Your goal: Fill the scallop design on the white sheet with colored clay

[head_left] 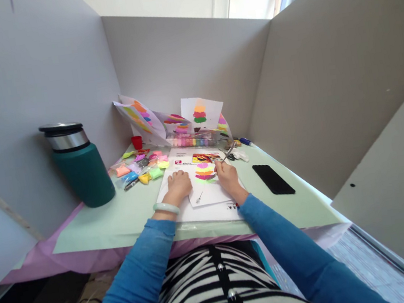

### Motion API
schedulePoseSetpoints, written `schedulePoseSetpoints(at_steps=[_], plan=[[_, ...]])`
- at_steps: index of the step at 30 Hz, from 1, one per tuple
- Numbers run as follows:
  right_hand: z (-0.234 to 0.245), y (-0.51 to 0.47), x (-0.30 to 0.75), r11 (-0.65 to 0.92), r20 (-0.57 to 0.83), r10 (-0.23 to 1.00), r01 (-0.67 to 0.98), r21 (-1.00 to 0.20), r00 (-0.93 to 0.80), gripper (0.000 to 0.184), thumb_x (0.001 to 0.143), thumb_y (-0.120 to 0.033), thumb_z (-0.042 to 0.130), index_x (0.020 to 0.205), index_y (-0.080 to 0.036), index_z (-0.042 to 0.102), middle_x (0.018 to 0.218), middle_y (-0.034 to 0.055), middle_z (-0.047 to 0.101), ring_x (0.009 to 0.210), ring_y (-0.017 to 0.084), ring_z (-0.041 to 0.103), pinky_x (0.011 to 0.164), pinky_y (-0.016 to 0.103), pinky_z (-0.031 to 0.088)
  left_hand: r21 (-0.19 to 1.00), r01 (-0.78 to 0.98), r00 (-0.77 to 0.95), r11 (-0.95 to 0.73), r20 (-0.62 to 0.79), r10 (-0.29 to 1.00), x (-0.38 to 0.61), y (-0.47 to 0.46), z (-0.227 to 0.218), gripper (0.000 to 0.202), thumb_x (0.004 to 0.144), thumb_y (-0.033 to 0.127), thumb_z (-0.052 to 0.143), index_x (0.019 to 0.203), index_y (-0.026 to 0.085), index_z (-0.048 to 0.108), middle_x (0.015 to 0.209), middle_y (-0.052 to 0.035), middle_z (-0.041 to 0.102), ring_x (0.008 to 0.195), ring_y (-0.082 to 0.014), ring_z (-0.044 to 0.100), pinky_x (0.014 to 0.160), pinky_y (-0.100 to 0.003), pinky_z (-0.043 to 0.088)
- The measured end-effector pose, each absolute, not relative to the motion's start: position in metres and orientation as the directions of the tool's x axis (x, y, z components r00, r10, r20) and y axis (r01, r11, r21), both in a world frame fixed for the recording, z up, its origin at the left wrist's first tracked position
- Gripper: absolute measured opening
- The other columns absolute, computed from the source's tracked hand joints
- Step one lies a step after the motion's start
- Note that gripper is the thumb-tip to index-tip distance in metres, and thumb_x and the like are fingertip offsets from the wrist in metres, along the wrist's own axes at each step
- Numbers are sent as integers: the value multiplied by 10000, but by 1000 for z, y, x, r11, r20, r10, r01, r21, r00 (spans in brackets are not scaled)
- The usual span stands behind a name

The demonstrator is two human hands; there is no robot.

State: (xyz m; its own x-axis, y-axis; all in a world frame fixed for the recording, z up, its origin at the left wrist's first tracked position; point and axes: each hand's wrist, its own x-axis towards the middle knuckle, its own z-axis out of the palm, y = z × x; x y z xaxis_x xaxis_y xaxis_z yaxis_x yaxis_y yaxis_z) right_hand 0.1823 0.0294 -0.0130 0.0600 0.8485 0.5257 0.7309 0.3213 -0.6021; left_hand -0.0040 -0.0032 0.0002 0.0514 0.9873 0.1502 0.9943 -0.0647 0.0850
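My left hand rests on a white sheet of paper, fingers slightly bent and nothing visible in them. On that sheet are smeared bands of colour in pink, orange, magenta and green. Beside the bands, my right hand grips a slender metallic tool, whose shaft slants up and away to the right. Its working end is hidden near my fingers, so its exact kind is unclear. Beneath the sheet lies a larger white pad with printed pictures. A small dark drawn or printed mark shows near the sheet's lower left.
Small packets of coloured clay and a marker lie at the left. A green flask stands farther left, and a red cup behind. Painted sheets lean at the back. A black phone lies right; grey partitions surround the table.
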Motion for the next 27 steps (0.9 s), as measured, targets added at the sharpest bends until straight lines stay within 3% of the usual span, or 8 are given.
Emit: schedulePoseSetpoints(at_steps=[12, 27], plan=[[-13, 27, 181, 346, 514, 855, 671, -656, 62, 460, 954, -417, 338, 649, -209, 613, 670, 31, 675, 699, 162, 637, 693, 236, 398, 76, 995, 50, -61, 142, 989, -4, -2, 0, 362, 912, 209, 342, 1178, 166, 583, 1284, -145, 530, 1187, -278, 466, 993, -439, 343], [-12, 27, 181, 300, 500, 864, 733, -610, 63, 471, 969, -405, 318, 672, -205, 623, 695, 46, 685, 739, 179, 647, 701, 249, 406, 93, 994, 49, -62, 144, 988, -3, -5, 2, 362, 908, 196, 333, 1166, 168, 586, 1279, -146, 532, 1190, -286, 466, 993, -442, 341]])
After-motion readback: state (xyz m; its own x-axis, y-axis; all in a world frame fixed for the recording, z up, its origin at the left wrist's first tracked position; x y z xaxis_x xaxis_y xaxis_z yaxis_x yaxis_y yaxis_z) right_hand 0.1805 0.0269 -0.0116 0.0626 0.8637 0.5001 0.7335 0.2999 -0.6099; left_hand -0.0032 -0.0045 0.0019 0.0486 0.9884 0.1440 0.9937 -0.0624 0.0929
